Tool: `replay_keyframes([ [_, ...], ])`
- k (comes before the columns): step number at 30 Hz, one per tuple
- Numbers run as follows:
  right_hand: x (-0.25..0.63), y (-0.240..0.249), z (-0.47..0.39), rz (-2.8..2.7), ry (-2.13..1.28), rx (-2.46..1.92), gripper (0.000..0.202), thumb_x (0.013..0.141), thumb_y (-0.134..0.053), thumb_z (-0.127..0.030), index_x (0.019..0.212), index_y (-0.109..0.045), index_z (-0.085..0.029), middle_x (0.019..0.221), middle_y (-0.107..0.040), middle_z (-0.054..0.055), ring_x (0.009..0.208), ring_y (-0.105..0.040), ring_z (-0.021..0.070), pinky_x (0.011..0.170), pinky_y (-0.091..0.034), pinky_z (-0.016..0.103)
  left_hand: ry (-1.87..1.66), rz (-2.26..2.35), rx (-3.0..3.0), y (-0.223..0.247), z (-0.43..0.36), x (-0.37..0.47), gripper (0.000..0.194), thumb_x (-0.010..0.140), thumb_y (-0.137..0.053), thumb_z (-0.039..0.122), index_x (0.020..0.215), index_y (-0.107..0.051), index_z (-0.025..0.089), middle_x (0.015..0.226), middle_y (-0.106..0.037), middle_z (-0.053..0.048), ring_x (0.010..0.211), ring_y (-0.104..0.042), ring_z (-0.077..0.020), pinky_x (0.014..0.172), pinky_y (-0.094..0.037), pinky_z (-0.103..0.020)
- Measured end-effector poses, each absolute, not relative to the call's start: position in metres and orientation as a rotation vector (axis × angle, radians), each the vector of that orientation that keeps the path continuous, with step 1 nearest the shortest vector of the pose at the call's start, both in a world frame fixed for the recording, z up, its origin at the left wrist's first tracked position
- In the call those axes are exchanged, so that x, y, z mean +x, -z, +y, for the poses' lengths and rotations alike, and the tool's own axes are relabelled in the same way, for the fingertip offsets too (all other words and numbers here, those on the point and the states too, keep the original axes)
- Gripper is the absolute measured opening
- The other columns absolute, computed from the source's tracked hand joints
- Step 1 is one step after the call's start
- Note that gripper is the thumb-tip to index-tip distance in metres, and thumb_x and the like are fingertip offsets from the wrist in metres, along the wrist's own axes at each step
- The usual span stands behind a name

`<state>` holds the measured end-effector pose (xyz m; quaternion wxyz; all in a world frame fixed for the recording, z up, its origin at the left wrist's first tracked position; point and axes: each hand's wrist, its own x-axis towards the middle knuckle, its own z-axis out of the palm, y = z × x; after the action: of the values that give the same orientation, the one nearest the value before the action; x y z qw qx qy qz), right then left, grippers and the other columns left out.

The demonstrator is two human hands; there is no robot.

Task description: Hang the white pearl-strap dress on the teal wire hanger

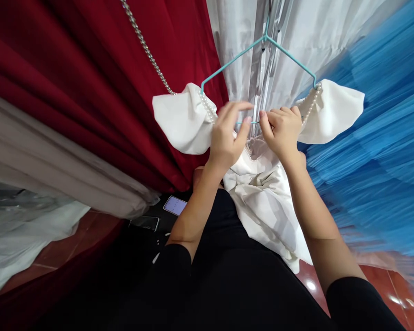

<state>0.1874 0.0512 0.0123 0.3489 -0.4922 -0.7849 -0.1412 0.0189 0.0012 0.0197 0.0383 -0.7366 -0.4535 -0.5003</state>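
Altogether one hanger [266, 37], one white dress [267, 202], two hands [227, 133] [282, 131] — left spread, right curled round the bar [254, 122].

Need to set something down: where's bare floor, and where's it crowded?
Red tile shows at lower right, between your right sleeve and the blue fabric, and at lower left, between white cloth and dark red cloth. Crowded around the teal hanger: white dress, left hand, right hand.

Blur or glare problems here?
Head view: left hand smeared at the fingers, right hand crisper; head view: blue fabric streaked toward the right edge; head view: glare spots on red floor, lower right; head view: black clothing mostly loses detail.
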Motion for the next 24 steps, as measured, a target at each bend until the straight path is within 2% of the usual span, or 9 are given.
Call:
replay_keyframes([
  [3, 0.184, -0.017, 0.041, -2.01, 0.31, -1.291, 0.053, 0.11, -0.032, -0.04, 0.062, -0.039, -0.02, 0.063, -0.052, 0.004, 0.073, -0.051, 0.0194, 0.083, -0.035, 0.04, 1.775, -1.339, -1.848, -0.023, 0.007, -0.011, 0.032, 0.099, -0.06, 0.023, 0.13, -0.055, 0.029, 0.155, -0.051, -0.005, 0.157, -0.033, -0.0269, 0.132, -0.025, -0.051],
  [4, 0.183, -0.017, 0.039, -2.007, 0.298, -1.291, 0.053, 0.11, -0.031, -0.041, 0.062, -0.039, -0.02, 0.063, -0.051, 0.003, 0.073, -0.051, 0.0195, 0.083, -0.034, 0.04, 1.814, -1.328, -1.774, -0.026, 0.012, -0.022, 0.038, 0.095, -0.064, 0.02, 0.131, -0.054, 0.029, 0.155, -0.049, -0.004, 0.158, -0.03, -0.027, 0.134, -0.021, -0.052],
  [5, 0.183, -0.017, 0.038, -2.005, 0.29, -1.29, 0.053, 0.11, -0.031, -0.041, 0.062, -0.038, -0.02, 0.063, -0.051, 0.003, 0.074, -0.051, 0.0196, 0.084, -0.034, 0.04, 1.852, -1.327, -1.759, -0.029, 0.017, -0.032, 0.041, 0.093, -0.065, 0.017, 0.13, -0.054, 0.029, 0.151, -0.052, -0.005, 0.155, -0.035, -0.0268, 0.134, -0.023, -0.051],
  [8, 0.185, -0.017, 0.041, -2.019, 0.274, -1.27, 0.053, 0.11, -0.034, -0.046, 0.063, -0.039, -0.02, 0.065, -0.052, 0.004, 0.076, -0.05, 0.0198, 0.085, -0.034, 0.041, 1.948, -1.377, -1.908, -0.039, 0.03, -0.055, 0.03, 0.096, -0.056, 0.013, 0.123, -0.057, 0.026, 0.127, -0.065, -0.003, 0.124, -0.063, -0.0217, 0.12, -0.046, -0.046],
  [10, 0.189, -0.018, 0.044, -2.041, 0.253, -1.25, 0.055, 0.109, -0.036, -0.051, 0.063, -0.038, -0.02, 0.065, -0.053, 0.004, 0.075, -0.048, 0.0195, 0.085, -0.034, 0.041, 2.002, -1.346, -1.947, -0.046, 0.035, -0.063, 0.026, 0.095, -0.052, 0.011, 0.116, -0.059, 0.025, 0.117, -0.067, -0.001, 0.108, -0.07, -0.0189, 0.106, -0.056, -0.041],
  [15, 0.197, -0.026, 0.046, -2.085, 0.182, -1.231, 0.059, 0.107, -0.038, -0.059, 0.062, -0.038, -0.021, 0.061, -0.052, 0.004, 0.072, -0.046, 0.0197, 0.082, -0.033, 0.041, 2.164, -1.078, -1.649, -0.051, 0.04, -0.096, 0.024, 0.087, -0.049, 0.007, 0.1, -0.064, 0.02, 0.099, -0.066, -0.003, 0.095, -0.072, -0.0172, 0.096, -0.061, -0.039],
  [18, 0.195, -0.028, 0.039, -2.097, 0.153, -1.229, 0.06, 0.108, -0.033, -0.061, 0.063, -0.04, -0.021, 0.06, -0.05, 0.004, 0.072, -0.047, 0.0199, 0.081, -0.033, 0.04, 2.14, -1.266, -1.47, -0.025, 0.035, -0.118, 0.026, 0.08, -0.05, 0.006, 0.1, -0.062, 0.017, 0.1, -0.066, -0.003, 0.098, -0.07, -0.0163, 0.096, -0.058, -0.042],
  [21, 0.186, -0.027, 0.032, -2.115, 0.131, -1.225, 0.062, 0.109, -0.026, -0.063, 0.065, -0.044, -0.022, 0.062, -0.051, 0.004, 0.072, -0.049, 0.0199, 0.081, -0.035, 0.039, 2.075, -1.482, -1.401, 0.017, 0.017, -0.106, 0.007, 0.086, -0.057, 0.013, 0.09, -0.061, 0.018, 0.085, -0.064, -0.001, 0.086, -0.067, -0.0162, 0.086, -0.056, -0.044],
  [24, 0.177, -0.026, 0.031, -2.103, 0.131, -1.256, 0.065, 0.108, -0.022, -0.065, 0.069, -0.05, -0.023, 0.064, -0.053, 0.005, 0.074, -0.053, 0.0209, 0.081, -0.037, 0.039, 1.92, -1.646, -1.767, 0.042, -0.009, -0.057, 0.01, 0.088, -0.061, 0.014, 0.091, -0.068, 0.021, 0.092, -0.071, -0.001, 0.092, -0.07, -0.019, 0.089, -0.058, -0.043],
])
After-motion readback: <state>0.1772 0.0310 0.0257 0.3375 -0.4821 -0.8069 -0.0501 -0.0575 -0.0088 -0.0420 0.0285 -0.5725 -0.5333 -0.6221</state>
